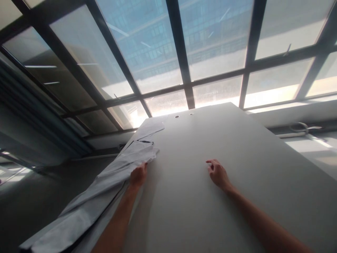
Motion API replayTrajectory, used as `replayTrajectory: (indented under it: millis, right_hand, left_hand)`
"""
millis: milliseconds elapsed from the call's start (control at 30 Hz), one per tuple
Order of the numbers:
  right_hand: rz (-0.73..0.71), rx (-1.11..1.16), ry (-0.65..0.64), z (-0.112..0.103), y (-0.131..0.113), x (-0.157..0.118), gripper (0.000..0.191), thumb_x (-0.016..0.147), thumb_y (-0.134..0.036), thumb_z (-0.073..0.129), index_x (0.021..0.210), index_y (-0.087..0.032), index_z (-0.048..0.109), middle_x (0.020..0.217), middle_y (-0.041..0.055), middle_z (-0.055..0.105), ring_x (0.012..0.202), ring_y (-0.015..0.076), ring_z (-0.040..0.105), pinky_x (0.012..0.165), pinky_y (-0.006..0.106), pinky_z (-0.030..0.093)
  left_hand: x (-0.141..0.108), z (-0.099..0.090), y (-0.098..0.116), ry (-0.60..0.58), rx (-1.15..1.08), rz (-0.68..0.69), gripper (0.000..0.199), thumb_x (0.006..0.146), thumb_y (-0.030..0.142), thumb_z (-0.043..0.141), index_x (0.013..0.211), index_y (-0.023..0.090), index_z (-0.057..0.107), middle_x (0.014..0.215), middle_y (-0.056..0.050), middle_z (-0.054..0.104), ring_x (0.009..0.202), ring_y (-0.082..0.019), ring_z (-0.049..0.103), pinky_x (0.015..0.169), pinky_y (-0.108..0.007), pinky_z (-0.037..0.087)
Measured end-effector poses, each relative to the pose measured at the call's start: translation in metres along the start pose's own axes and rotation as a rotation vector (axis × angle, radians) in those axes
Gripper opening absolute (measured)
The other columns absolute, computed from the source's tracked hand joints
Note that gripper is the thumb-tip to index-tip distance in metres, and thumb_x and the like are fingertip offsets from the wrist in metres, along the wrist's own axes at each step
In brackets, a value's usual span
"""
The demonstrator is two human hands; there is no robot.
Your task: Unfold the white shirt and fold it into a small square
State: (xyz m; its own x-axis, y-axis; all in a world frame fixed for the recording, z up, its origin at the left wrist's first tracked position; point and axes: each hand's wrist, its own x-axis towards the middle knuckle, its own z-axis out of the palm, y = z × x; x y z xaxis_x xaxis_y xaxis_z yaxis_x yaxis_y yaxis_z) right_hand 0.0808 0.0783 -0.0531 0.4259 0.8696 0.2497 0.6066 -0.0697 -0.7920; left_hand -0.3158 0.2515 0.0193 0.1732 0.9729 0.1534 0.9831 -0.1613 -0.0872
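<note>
While the left hand (138,175) pinches the edge of the pale cloth (117,169) along the left side of the white tabletop (181,196), the right hand (218,174) is empty, its fingers loosely bent. A soft, gentle grip should help stop the long folds from bunching up or slipping off.

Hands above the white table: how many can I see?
2: the left hand at the edge of the pale cloth, the right hand by itself farther right over the white table.
</note>
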Motion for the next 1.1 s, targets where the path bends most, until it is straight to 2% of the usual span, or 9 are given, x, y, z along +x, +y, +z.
replayTrajectory:
  millis: [200,333,433,533,600,667,800,967,1100]
  right_hand:
    - [0.013,-0.051,-0.020,0.000,-0.001,0.001,0.032,0.091,-0.018,0.050,0.115,-0.018,0.071,0.117,0.0095,0.072,0.092,0.0190,0.068,0.085,0.029,0.047]
    - [0.040,-0.024,-0.029,-0.001,-0.002,0.001,0.032,0.091,-0.021,0.050,0.114,-0.018,0.072,0.114,0.0096,0.075,0.093,0.0200,0.069,0.086,0.030,0.048]
    - [0.053,0.095,-0.053,-0.002,-0.003,0.001,0.041,0.095,-0.030,0.048,0.130,-0.020,0.067,0.108,0.0080,0.077,0.087,0.0202,0.071,0.082,0.030,0.050]
    - [0.036,0.210,-0.075,-0.004,-0.004,0.000,0.061,0.100,-0.041,0.044,0.157,-0.020,0.043,0.104,0.0066,0.079,0.080,0.0203,0.072,0.078,0.030,0.053]
    - [0.016,0.216,-0.059,-0.006,-0.004,0.000,0.065,0.101,-0.044,0.042,0.161,-0.019,0.038,0.105,0.0081,0.079,0.086,0.0226,0.073,0.082,0.032,0.054]
    - [-0.019,0.203,-0.039,-0.007,-0.004,0.001,0.058,0.103,-0.045,0.038,0.154,-0.020,0.050,0.113,0.0107,0.078,0.102,0.0251,0.072,0.090,0.034,0.054]
    - [-0.052,0.110,-0.059,-0.005,-0.002,0.001,0.049,0.104,-0.043,0.035,0.124,-0.022,0.074,0.121,0.0115,0.076,0.111,0.0249,0.070,0.098,0.034,0.051]
    - [-0.071,-0.060,-0.053,0.002,0.004,0.001,0.037,0.097,-0.027,0.049,0.117,-0.017,0.078,0.117,0.0139,0.077,0.108,0.0248,0.072,0.100,0.034,0.051]
    - [-0.040,-0.135,-0.054,0.009,0.007,0.002,0.034,0.093,-0.018,0.054,0.116,-0.017,0.079,0.114,0.0131,0.078,0.107,0.0248,0.073,0.099,0.033,0.051]
  left_hand:
    - [-0.014,-0.035,0.048,0.140,-0.025,0.012,0.043,0.112,0.032,0.031,0.132,0.015,0.066,0.100,-0.016,0.078,0.095,-0.027,0.076,0.079,-0.031,0.052]
    - [-0.028,-0.041,0.113,0.171,-0.181,0.133,0.043,0.113,0.030,0.032,0.139,0.016,0.062,0.109,-0.016,0.077,0.102,-0.026,0.075,0.085,-0.031,0.052]
    - [-0.044,-0.028,0.184,0.081,-0.300,0.238,0.042,0.112,0.028,0.032,0.138,0.018,0.063,0.112,-0.017,0.077,0.106,-0.027,0.075,0.087,-0.032,0.053]
    - [-0.061,-0.002,0.255,-0.036,-0.459,0.324,0.040,0.110,0.026,0.034,0.130,0.016,0.067,0.113,-0.020,0.075,0.105,-0.030,0.075,0.089,-0.037,0.055]
    - [-0.071,0.015,0.290,-0.047,-0.553,0.433,0.038,0.107,0.022,0.038,0.133,0.016,0.065,0.125,-0.023,0.071,0.123,-0.033,0.067,0.103,-0.044,0.051]
    - [-0.076,0.026,0.306,-0.050,-0.613,0.563,0.044,0.104,0.019,0.042,0.145,0.014,0.056,0.146,-0.024,0.059,0.143,-0.035,0.051,0.117,-0.052,0.041]
    - [-0.063,0.020,0.276,-0.126,-0.722,0.705,0.052,0.100,0.027,0.052,0.151,0.013,0.052,0.154,-0.021,0.053,0.147,-0.030,0.048,0.121,-0.047,0.040]
    - [-0.025,0.003,0.171,-0.007,-0.684,0.618,0.039,0.099,0.022,0.048,0.132,0.019,0.069,0.138,-0.010,0.069,0.131,-0.024,0.062,0.117,-0.042,0.046]
    - [-0.016,0.017,0.102,0.013,-0.579,0.656,0.036,0.100,0.021,0.048,0.126,0.020,0.072,0.135,-0.008,0.071,0.129,-0.022,0.064,0.116,-0.042,0.048]
